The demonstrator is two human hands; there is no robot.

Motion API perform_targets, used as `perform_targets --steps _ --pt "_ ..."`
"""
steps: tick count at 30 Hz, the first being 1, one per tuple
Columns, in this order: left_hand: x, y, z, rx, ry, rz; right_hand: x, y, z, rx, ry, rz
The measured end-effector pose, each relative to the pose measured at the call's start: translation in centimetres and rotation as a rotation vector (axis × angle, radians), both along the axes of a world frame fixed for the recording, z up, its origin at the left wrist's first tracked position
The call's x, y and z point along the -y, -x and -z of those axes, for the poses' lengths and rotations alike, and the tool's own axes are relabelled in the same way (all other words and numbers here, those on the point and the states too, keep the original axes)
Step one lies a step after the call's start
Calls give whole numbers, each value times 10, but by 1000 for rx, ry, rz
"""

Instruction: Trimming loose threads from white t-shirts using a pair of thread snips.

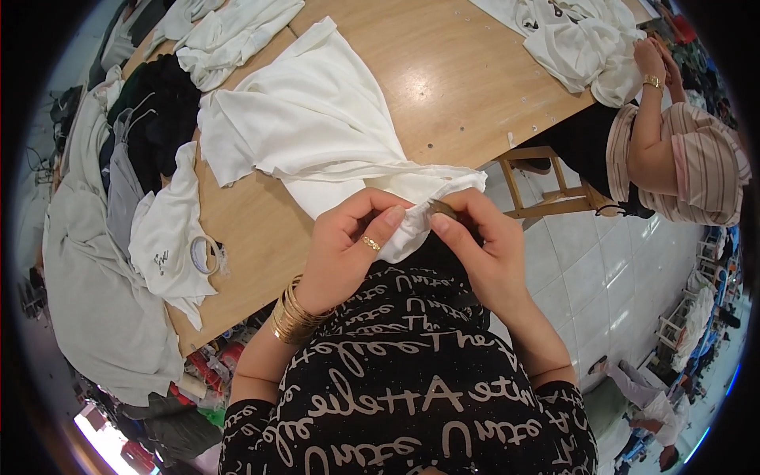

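A white garment (317, 111) lies spread over the wooden table, and its gathered end hangs over the edge toward me. My left hand (356, 237), with a gold ring, is closed in a pinch on the edge of this white cloth. Close beside it, my right hand (479, 237) is closed on a small, dark brownish metal piece (442, 208), held between thumb and forefinger against the fabric. Its kind is not clear, as the fingers cover most of it. Both hands are in front of my body, just off the table's edge.
A tape roll (203, 255) rests on a white cloth piece (162, 237) at the left, by dark and grey garments (111, 309). Across the table, a person in a striped top (681, 158) handles white garments (582, 47). A wooden stool (550, 186) stands at the right.
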State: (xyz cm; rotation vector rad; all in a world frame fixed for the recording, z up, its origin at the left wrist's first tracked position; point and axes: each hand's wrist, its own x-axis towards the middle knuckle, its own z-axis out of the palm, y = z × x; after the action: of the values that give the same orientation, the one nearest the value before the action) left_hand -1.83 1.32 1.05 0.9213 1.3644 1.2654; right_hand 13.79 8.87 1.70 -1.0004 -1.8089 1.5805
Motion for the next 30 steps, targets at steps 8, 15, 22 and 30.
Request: perform_targets --steps 8,15,22,30 --pt "1 3 -1 94 41 -3 -2 -1 -4 227 -501 66" --pt "0 4 -2 80 42 16 -2 -1 -3 259 -579 50" --pt "0 5 -1 91 44 30 -1 0 -4 254 -582 57" --pt "0 4 -3 81 33 25 -2 -2 -3 168 -216 3"
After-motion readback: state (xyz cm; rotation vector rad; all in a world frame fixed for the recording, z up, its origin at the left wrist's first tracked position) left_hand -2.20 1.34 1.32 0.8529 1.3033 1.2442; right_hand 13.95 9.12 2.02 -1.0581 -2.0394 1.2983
